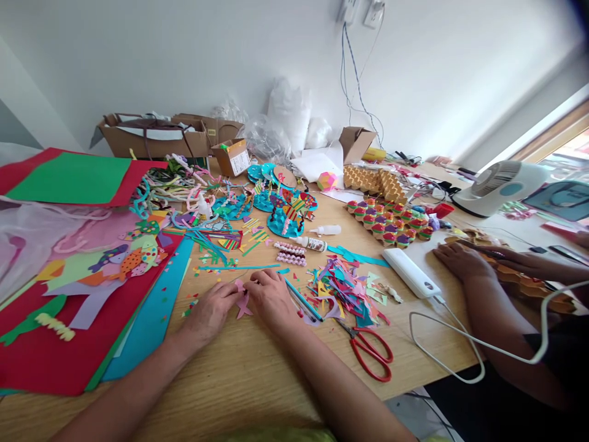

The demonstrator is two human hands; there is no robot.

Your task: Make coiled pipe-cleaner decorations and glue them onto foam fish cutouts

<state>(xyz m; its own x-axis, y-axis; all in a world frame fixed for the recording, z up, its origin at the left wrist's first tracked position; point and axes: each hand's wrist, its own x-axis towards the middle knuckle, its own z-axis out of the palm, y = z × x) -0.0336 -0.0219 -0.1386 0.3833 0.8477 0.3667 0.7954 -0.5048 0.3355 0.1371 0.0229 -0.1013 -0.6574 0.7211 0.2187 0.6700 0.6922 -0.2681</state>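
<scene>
Two hands [243, 301] pinching pink paper cutout [242, 302], long axis toward the person

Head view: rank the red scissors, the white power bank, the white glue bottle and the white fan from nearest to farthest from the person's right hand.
From the right hand:
1. Red scissors, just to its right, near the table's front edge.
2. White glue bottle, beyond it, mid-table; close to the scissors' distance, so this pair is nearly tied.
3. White power bank, farther right.
4. White fan, far right, at the back.
</scene>
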